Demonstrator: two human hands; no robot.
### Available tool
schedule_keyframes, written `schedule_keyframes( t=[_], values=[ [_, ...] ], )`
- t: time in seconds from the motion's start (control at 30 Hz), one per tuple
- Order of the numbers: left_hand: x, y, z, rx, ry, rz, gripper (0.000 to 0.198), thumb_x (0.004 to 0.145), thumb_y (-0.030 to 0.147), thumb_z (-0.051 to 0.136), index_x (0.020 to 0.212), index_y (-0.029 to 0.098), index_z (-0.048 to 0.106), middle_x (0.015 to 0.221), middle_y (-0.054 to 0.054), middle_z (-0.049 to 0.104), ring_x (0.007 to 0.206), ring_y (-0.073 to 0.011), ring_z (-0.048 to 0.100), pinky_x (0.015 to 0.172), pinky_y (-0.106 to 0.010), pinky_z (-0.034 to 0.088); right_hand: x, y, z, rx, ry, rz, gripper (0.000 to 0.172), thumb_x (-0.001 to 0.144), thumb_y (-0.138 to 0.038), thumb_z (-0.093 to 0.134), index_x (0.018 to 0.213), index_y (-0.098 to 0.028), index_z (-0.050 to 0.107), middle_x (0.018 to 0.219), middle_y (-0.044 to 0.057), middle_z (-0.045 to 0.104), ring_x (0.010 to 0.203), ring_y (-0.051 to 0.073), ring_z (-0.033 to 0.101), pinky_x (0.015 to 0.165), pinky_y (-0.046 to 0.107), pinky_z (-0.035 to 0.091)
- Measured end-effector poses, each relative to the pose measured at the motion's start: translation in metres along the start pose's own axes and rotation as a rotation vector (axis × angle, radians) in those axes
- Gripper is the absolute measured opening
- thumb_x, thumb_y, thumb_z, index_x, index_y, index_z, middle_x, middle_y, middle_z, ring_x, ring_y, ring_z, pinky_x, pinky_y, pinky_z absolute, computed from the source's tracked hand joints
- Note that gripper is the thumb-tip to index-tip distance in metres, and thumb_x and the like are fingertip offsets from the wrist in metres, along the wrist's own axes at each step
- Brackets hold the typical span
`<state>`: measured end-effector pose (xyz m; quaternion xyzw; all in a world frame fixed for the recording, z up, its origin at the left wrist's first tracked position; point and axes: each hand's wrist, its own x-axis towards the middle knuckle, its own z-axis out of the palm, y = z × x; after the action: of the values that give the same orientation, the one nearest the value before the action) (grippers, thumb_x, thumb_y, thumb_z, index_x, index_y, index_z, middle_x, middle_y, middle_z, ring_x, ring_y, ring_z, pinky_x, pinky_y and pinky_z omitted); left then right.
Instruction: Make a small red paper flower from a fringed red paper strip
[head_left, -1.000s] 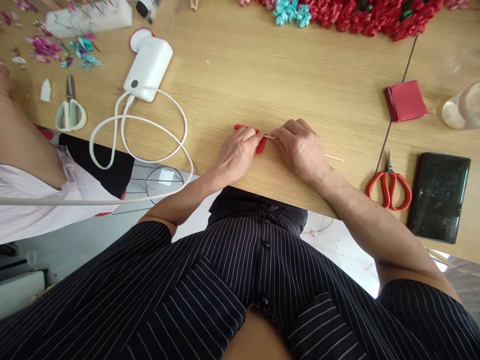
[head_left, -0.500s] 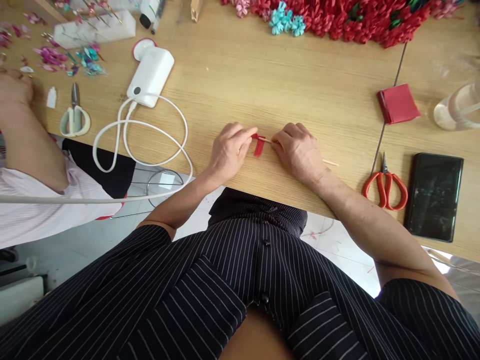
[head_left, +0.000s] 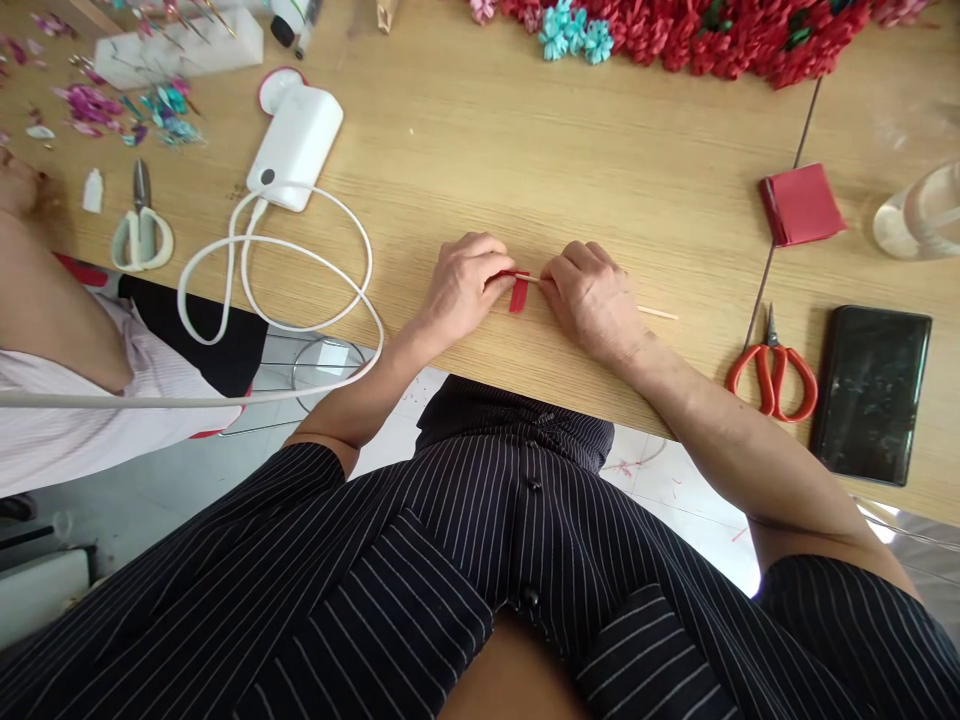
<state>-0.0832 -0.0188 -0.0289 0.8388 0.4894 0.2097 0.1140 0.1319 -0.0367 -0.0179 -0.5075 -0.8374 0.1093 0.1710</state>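
Note:
Near the table's front edge, my left hand (head_left: pixel 466 285) pinches one end of a small red strip (head_left: pixel 518 294), which looks like paper or ribbon. The strip's free part hangs out past the fingertips toward me. My right hand (head_left: pixel 589 295) is closed around a thin wooden stick (head_left: pixel 658 313). One end of the stick reaches left across the strip to my left fingertips; the other pokes out behind my right palm. How the strip is fixed to the stick is hidden by my left fingers.
Orange-handled scissors (head_left: pixel 772 378), a black phone (head_left: pixel 871 395), a red square stack (head_left: pixel 804 205) and a glass (head_left: pixel 919 215) lie right. Left are a white power bank (head_left: pixel 296 150) with its cable, white-handled scissors (head_left: pixel 142 235) and another person's arm (head_left: pixel 56 300). Red flowers (head_left: pixel 675 40) line the back.
My left index finger has curled in from its stretched position, so thumb and finger now pinch the strip at the stick's tip. My right hand has barely moved.

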Motion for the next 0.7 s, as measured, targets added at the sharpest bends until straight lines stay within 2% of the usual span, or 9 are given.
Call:
schedule_keyframes(
  t=[0.27, 0.47, 0.7],
  values=[
    [-0.002, 0.004, 0.001, 0.021, 0.020, 0.000, 0.013, 0.102, 0.021, 0.061, 0.100, 0.021, 0.074, 0.111, -0.005, 0.074, 0.110, -0.0227, 0.068, 0.105, -0.044, 0.054, -0.006, 0.005, -0.008, -0.017, -0.034, 0.010, 0.027, 0.103, -0.019, 0.042, 0.100, -0.018, 0.068, 0.105, 0.015, 0.068, 0.099, 0.027, 0.058, 0.083, 0.042, 0.049],
    [-0.005, 0.006, -0.001, 0.015, 0.011, -0.023, 0.021, 0.100, 0.019, 0.063, 0.118, 0.022, 0.073, 0.117, -0.005, 0.073, 0.116, -0.0228, 0.067, 0.109, -0.045, 0.053, -0.009, 0.005, -0.010, -0.042, -0.060, -0.028, 0.028, 0.104, -0.020, 0.041, 0.099, -0.017, 0.069, 0.103, 0.014, 0.069, 0.094, 0.025, 0.057, 0.079, 0.038, 0.047],
    [-0.003, 0.001, 0.007, 0.016, 0.050, 0.012, 0.013, 0.101, 0.020, 0.062, 0.099, 0.020, 0.075, 0.108, -0.005, 0.071, 0.107, -0.0213, 0.067, 0.105, -0.044, 0.052, -0.008, 0.002, -0.011, -0.089, -0.094, -0.014, 0.030, 0.105, -0.017, 0.039, 0.099, -0.016, 0.069, 0.105, 0.015, 0.068, 0.095, 0.024, 0.057, 0.078, 0.037, 0.046]
  ],
)
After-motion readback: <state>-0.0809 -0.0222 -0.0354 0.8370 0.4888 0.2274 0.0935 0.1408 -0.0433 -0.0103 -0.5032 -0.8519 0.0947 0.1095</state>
